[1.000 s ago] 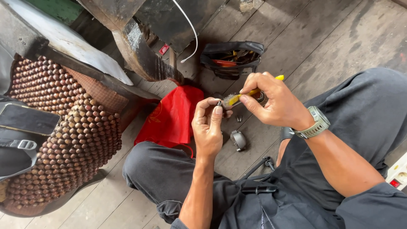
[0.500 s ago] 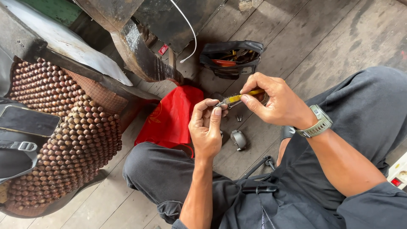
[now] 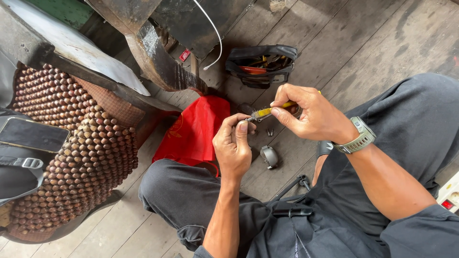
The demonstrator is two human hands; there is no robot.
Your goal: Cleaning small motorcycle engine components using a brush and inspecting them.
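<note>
two hands meet above the wooden floor (image 3: 363,43): our right hand (image 3: 311,114) grips a yellow-handled brush (image 3: 267,112), our left hand (image 3: 234,145) pinches a small part we cannot make out at its tip.

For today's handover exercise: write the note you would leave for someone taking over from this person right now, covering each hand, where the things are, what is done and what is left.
Left hand: pinches a small part at its fingertips, too small to identify.
Right hand: grips a yellow-handled brush, bristle end at that part.
Nearby: metal ring and tiny bits on the wooden floor, red bag to the left, open tool pouch ahead.
Done: part picked up, brush on it.
Left: how clean the part is cannot be told; ring lies untouched.
</note>
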